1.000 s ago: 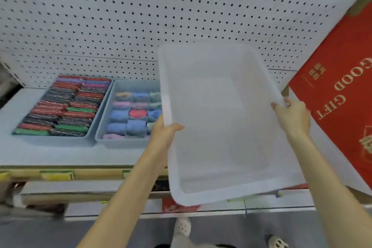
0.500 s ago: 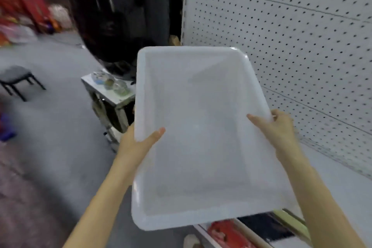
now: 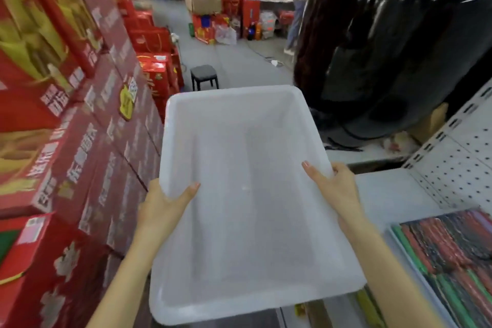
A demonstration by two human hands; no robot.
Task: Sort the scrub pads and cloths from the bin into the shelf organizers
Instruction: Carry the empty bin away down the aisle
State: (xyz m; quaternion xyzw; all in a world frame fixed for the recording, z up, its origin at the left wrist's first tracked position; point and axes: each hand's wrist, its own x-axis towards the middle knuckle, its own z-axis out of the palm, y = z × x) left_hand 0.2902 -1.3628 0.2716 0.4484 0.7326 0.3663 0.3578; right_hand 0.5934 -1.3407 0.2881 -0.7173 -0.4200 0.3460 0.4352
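Holding the white bin (image 3: 239,141) in the air with both hands. The left hand (image 3: 162,208) grips the left long rim and the right hand (image 3: 335,189) grips the right long rim, thumbs inside, other fingers hidden behind the walls. Bin looks empty, its long axis pointing away from the person, toward the aisle. Rows of scrub pads (image 3: 452,261) lie on the shelf (image 3: 394,194) low right, beside the bin's near right corner, nearer the right hand. Red boxes (image 3: 66,114) are stacked on the left. Sorting seems done; the bin probably gets put away next.
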